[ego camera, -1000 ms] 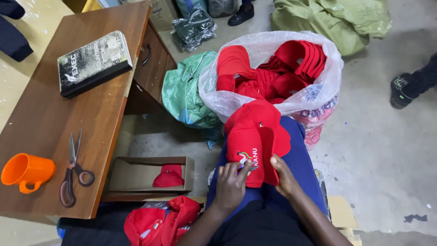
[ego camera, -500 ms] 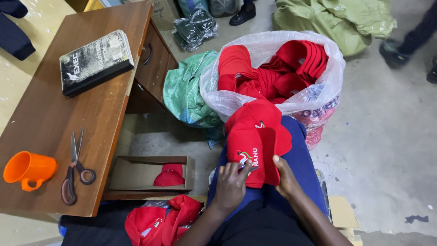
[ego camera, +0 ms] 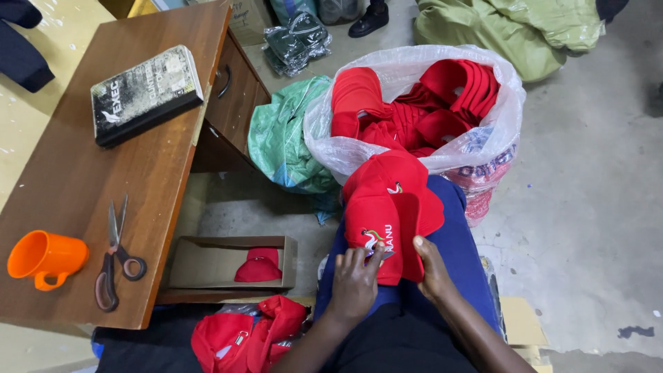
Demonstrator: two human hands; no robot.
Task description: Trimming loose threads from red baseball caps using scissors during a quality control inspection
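A red fabric baseball cap with white embroidery on its front (ego camera: 387, 221) lies on the person's lap, over blue trousers, its crown pointing away toward a clear plastic sack full of more red caps (ego camera: 414, 103). The left hand (ego camera: 356, 280) rests on the near edge of the cap, fingers curled down onto the fabric by the embroidery — a narrow grip, pinching something small and pale that is too small to tell. The right hand (ego camera: 435, 273) lies flat along the cap's right side, fingers straight, its grip loose and pressing rather than clasping.

Just beside the sack, to the left, a crumpled green plastic bag (ego camera: 286, 138) sits on the concrete floor. Farther left stands a brown wooden surface (ego camera: 69, 186) with a drawer; on it lie a dark hardcover book (ego camera: 145, 93), a pair of black-handled scissors (ego camera: 114, 255) and an orange plastic mug (ego camera: 45, 257), the mug just beside the scissors. Below the surface's edge an open cardboard box (ego camera: 231, 262) holds one red cap. Near the left forearm a heap of red caps (ego camera: 248, 335) lies on the floor — well apart from the sack.
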